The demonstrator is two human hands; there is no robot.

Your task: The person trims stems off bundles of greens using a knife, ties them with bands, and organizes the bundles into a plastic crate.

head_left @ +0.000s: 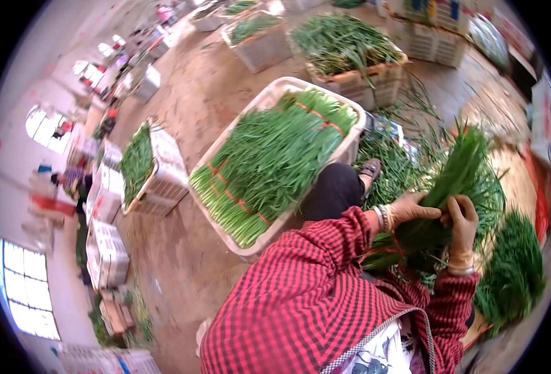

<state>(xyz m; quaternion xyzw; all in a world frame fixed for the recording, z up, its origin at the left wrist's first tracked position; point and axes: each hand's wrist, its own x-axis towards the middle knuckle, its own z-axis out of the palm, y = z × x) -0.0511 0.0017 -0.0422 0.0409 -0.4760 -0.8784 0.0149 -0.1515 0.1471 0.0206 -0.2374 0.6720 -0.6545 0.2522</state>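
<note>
Gripping chive bunch (460, 165) in left hand (408, 209), right of frame, seemingly holding it together; curling right hand (464, 223) at its edge, maybe pinching, can't tell; working beside white crate (350, 144), centre, likely for reach.

On the brown floor (176, 262): white tub (245, 250) left of the hands (464, 225), loose green leaves (389, 159) just beyond, white crates (171, 153) farther off.

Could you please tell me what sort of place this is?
Probably a vegetable packing room: a white crate holds banded green bundles, more filled crates stand around, and the left hand grips another bunch.
</note>
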